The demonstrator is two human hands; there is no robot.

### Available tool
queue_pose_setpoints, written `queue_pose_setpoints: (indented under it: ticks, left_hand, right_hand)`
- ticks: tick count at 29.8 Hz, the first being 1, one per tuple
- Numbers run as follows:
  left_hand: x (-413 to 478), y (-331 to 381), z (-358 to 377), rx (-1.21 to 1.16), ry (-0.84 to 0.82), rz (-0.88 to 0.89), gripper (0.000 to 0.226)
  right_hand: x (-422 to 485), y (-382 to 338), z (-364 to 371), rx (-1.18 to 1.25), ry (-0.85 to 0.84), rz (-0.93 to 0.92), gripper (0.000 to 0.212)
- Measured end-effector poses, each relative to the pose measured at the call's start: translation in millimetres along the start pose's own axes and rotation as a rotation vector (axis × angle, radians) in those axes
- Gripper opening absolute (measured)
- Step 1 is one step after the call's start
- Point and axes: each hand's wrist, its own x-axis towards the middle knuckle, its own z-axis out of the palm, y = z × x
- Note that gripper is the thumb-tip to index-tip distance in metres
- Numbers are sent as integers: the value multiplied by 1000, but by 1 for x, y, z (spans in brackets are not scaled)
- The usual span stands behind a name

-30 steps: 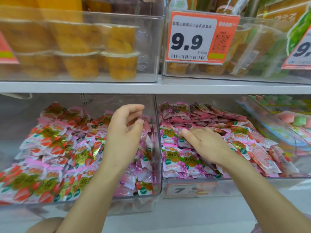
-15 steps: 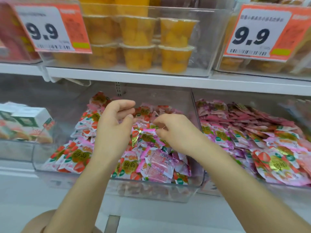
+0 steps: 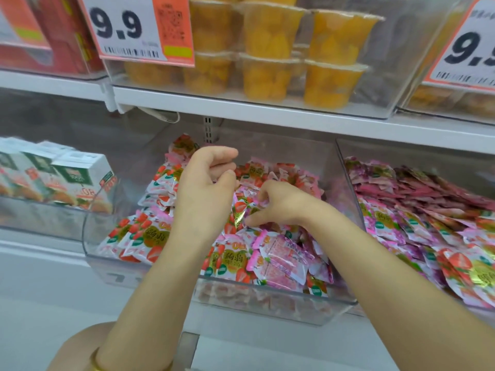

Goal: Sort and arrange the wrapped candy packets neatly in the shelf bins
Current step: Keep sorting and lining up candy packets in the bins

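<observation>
Both our hands work over the candy packets (image 3: 150, 236) heaped in the clear middle bin (image 3: 91, 245). Our left hand (image 3: 206, 188) curls loosely, grasping nothing; our right hand (image 3: 278, 204) pinches one packet (image 3: 239, 210). A price tag (image 3: 134, 28) above reads 9.9.

Strawberry candy pkts (image 3: 150, 236) heaped in clear center bin (image 3: 267, 301), pink-purple pkts (image 3: 401, 210) piled in right bin (image 3: 348, 167)

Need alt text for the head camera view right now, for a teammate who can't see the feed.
Both bare hands reach into a clear shelf bin heaped with strawberry candy packets: the left hand hovers curled above the pile, the right hand pinches at packets mid-bin. A second bin of purple packets sits to the right, fruit cups on the shelf above.
</observation>
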Motion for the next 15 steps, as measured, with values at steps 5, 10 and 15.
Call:
queue_pose_setpoints:
  ticks: [5,10,15]
  left_hand:
    - [0,-1,3,-24,-1,-9,33]
    - [-1,0,3,-23,-4,-8,32]
    - [-2,2,1,-19,4,-26,31]
  right_hand:
    - [6,0,9,250,61,98,68]
    - [-5,9,-1,778,332,36,13]
    - [-23,11,-2,484,347,-35,14]
